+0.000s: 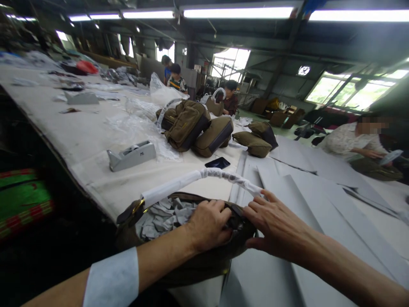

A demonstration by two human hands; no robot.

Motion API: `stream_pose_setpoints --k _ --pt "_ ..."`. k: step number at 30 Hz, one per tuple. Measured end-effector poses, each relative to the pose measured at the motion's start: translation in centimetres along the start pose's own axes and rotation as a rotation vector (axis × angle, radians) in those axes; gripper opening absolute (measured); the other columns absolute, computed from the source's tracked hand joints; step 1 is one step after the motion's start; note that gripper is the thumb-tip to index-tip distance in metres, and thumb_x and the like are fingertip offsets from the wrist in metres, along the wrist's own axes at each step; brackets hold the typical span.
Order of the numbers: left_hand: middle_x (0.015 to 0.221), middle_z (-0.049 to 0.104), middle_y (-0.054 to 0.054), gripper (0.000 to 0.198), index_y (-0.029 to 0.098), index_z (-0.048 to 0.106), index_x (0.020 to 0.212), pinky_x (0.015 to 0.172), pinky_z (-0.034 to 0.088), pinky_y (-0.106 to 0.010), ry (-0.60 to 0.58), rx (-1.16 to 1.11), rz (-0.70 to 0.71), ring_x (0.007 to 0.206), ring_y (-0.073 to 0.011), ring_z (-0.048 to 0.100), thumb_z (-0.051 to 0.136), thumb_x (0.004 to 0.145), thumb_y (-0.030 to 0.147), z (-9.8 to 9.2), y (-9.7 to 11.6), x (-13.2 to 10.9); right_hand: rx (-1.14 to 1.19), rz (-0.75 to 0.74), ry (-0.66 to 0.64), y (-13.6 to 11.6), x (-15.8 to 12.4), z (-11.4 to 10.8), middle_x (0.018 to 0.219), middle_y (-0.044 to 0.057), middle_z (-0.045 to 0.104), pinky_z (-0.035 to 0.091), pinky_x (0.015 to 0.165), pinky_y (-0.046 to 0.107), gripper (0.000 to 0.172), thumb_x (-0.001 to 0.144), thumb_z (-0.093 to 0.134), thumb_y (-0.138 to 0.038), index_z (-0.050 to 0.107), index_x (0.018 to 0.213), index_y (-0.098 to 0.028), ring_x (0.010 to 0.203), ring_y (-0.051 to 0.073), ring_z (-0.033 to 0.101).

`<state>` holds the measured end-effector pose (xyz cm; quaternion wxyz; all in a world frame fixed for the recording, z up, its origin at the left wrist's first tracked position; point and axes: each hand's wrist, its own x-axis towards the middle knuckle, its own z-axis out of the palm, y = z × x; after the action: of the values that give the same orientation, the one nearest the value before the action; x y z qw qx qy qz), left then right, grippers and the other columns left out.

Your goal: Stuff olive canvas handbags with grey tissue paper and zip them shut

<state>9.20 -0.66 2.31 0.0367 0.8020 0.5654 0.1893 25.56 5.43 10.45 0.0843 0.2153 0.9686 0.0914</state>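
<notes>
An olive-brown handbag (198, 273) stands at the table's near edge, its zipped mouth open. Crumpled grey paper (169, 215) fills the inside. White wrapping covers its arched handle (174, 187), and a gold-coloured ring (138, 206) shows at the handle's left end. Inside the mouth, toward the right, my left hand (209, 224) is closed, knuckles up; its fingertips are hidden beside dark material. My right hand (271, 221) grips the bag's right end, fingers over the top by the handle's base and thumb lower down.
A grey tape dispenser (132, 155) and a black phone (217, 163) lie beyond the bag. Several brown bags (188, 123) and clear plastic (137, 123) sit farther back. Grey sheets (294, 200) spread rightward. A co-worker (348, 138) handles another bag at right; others are behind.
</notes>
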Motion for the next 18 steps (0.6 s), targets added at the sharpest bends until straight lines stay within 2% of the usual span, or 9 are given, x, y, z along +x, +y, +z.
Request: stream_pose_setpoints --k 3,5,7,9,11,14,18 --pt "0.093 0.061 -0.007 0.019 0.016 0.058 0.091 0.075 0.041 -0.038 0.15 -0.087 0.247 0.087 -0.0227 0.055 0.053 0.08 0.03 0.5 -0.2 -0.6 -0.006 0.058 -0.178 -0.2 0.3 -1.5 0.079 0.008 0.066 0.034 0.08 0.042 0.022 0.074 0.065 -0.039 0.063 0.078 -0.017 0.081 0.025 0.059" --pt "0.096 0.062 -0.006 0.02 0.016 0.058 0.095 0.072 0.039 -0.036 0.15 -0.138 0.348 0.088 -0.021 0.054 0.052 0.082 0.029 0.7 -0.3 -0.6 -0.056 0.046 -0.319 -0.4 0.9 -2.2 0.075 0.009 0.067 0.034 0.076 0.04 0.017 0.074 0.065 -0.033 0.065 0.075 -0.016 0.079 0.025 0.06" --pt "0.097 0.063 -0.004 0.018 0.016 0.059 0.093 0.068 0.038 -0.034 0.087 -0.156 0.374 0.086 -0.0193 0.055 0.052 0.084 0.03 0.7 -0.3 -0.3 -0.088 -0.018 -0.395 -0.4 1.7 -2.5 0.073 0.009 0.066 0.034 0.076 0.039 0.012 0.07 0.066 -0.026 0.065 0.073 -0.015 0.077 0.024 0.06" --pt "0.096 0.063 -0.002 0.014 0.018 0.06 0.089 0.066 0.038 -0.033 0.025 -0.139 0.332 0.085 -0.0182 0.056 0.052 0.085 0.029 0.8 -0.4 0.0 -0.083 -0.095 -0.363 -0.1 2.1 -2.3 0.075 0.007 0.066 0.033 0.078 0.039 0.01 0.07 0.066 -0.023 0.064 0.075 -0.015 0.078 0.023 0.059" --pt "0.095 0.062 -0.001 0.012 0.02 0.06 0.089 0.064 0.037 -0.033 0.014 -0.091 0.263 0.085 -0.0191 0.056 0.055 0.083 0.028 1.1 -0.6 0.3 -0.061 -0.138 -0.259 0.4 2.2 -2.0 0.078 0.005 0.065 0.031 0.081 0.039 0.01 0.071 0.065 -0.021 0.063 0.079 -0.016 0.081 0.023 0.058" --pt "0.096 0.061 -0.001 0.016 0.024 0.059 0.096 0.063 0.037 -0.034 0.103 -0.021 0.187 0.085 -0.0215 0.054 0.057 0.082 0.032 1.8 -0.5 0.3 -0.012 -0.122 -0.134 1.2 1.6 -1.6 0.08 0.003 0.063 0.029 0.085 0.039 0.008 0.073 0.062 -0.018 0.06 0.081 -0.017 0.082 0.02 0.055" --pt "0.098 0.058 -0.005 0.018 0.021 0.056 0.099 0.072 0.039 -0.038 0.252 0.026 0.117 0.089 -0.0233 0.051 0.054 0.085 0.032 2.3 -0.2 -0.1 0.042 -0.059 -0.093 1.5 0.8 -1.0 0.086 0.002 0.063 0.029 0.083 0.036 0.01 0.075 0.061 -0.016 0.058 0.085 -0.018 0.084 0.018 0.055"
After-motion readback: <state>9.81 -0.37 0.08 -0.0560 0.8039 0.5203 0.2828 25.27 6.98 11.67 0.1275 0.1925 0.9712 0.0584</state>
